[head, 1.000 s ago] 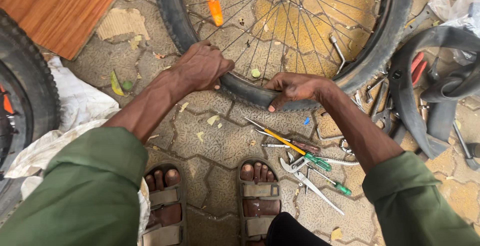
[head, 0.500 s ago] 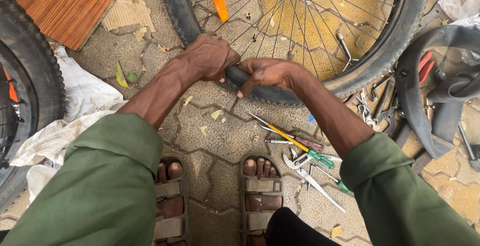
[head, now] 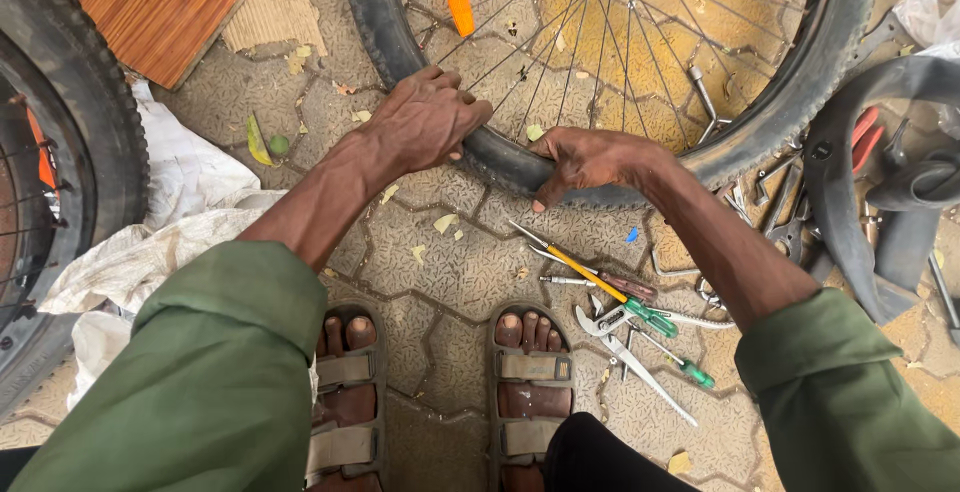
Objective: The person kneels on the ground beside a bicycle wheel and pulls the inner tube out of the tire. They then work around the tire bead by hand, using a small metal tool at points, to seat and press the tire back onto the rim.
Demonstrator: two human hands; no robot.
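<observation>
A: Where is the bicycle wheel [head: 620,52] and how is it held?

B: It lies flat on the paved ground at 12 o'clock from the sandalled feet. Both hands sit on the near arc of the tyre [head: 500,157]. The left hand [head: 425,117] has its fingers curled together over the tyre toward the spokes [head: 600,42]. The right hand [head: 590,160] lies just beside it at 3 o'clock, fingers wrapped over the rubber, thumb pressed down on the outer face.

A: How does the tyre handle?

B: By the look of it the rubber is flexible but firm, and grips well when dry. The rim and the spokes are stiff; the thin spokes likely bend under side load. The wheel looks fairly light.

A: Where should it be taken?

B: On the tyre wall, hands close together, as shown. Keep fingers out of the spokes.

A: Anything close by?

B: Loose tools [head: 620,317] lie at 5 o'clock from the right hand, apart from the wheel.
</observation>
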